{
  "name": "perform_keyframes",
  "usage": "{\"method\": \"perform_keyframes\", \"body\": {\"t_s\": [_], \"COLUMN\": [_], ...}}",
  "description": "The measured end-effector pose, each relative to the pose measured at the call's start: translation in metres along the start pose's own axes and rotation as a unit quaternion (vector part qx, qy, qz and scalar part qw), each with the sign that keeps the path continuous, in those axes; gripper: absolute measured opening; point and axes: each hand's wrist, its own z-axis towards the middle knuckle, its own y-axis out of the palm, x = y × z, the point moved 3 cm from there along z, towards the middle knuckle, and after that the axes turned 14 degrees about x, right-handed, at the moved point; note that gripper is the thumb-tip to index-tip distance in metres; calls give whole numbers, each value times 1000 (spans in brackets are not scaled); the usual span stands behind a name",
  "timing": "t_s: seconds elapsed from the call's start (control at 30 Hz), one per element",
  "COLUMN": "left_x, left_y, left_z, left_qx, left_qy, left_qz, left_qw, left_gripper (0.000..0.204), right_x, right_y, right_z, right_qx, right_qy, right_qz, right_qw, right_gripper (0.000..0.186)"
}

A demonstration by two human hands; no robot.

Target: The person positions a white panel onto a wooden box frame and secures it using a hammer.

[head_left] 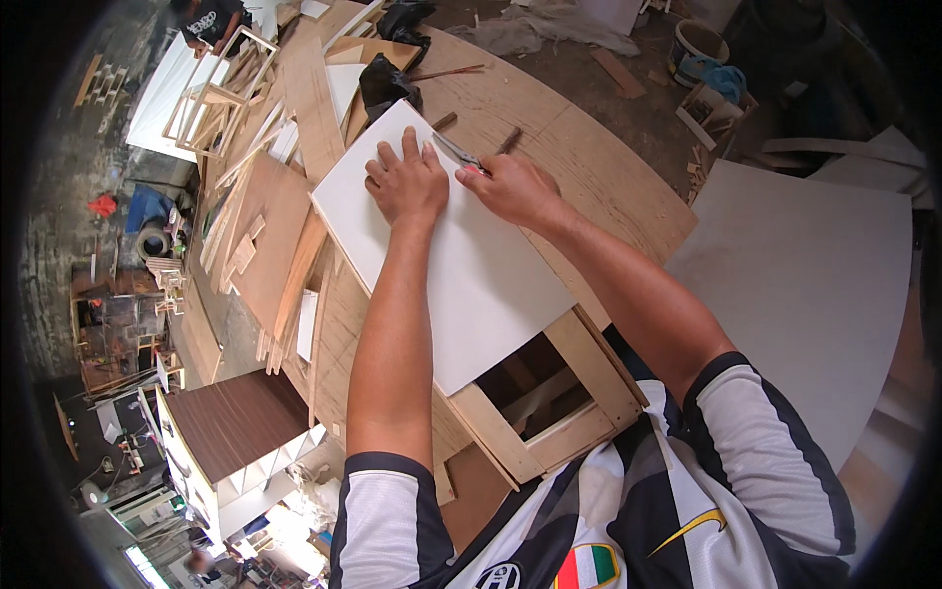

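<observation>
A white panel (491, 285) lies over a wooden box frame (579, 358), whose near end is bare and has a square opening. My left hand (407, 185) rests flat on the panel near its far end, fingers spread. At the panel's far right edge, my right hand (515, 188) is closed around a utility knife (457, 151). Its long metal blade points away to the far left along that edge, and a bit of red shows by my thumb. Most of its handle is hidden in my fist.
Under the frame is a large wooden tabletop (589, 162), with a dark stick (510, 140) and black plastic bags (383, 83) on it. Plywood sheets (270, 236) and strips lie at left. A white board (795, 285) stands at right. Another person (211, 25) is at the far left.
</observation>
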Motion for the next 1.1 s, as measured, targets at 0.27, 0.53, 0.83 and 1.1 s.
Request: {"method": "perform_keyframes", "body": {"t_s": [0.27,0.53,0.83,1.1], "left_x": [-3,-3,0,-3], "left_y": [1,0,0,2], "left_z": [-1,0,-1,0], "left_qx": [9,-2,-6,5], "left_qy": [-1,1,-5,4], "left_qz": [-9,-7,5,-6], "left_qw": [1000,1000,1000,1000], "left_gripper": [54,55,55,55], "right_x": [6,-5,-12,-8], "right_y": [6,8,2,0], "right_z": [7,17,16,21], "right_qx": [19,42,17,8], "right_qy": [-9,-26,-25,-14], "right_qz": [73,5,-36,16], "right_qw": [997,999,999,1000], "right_gripper": [52,54,53,55]}}
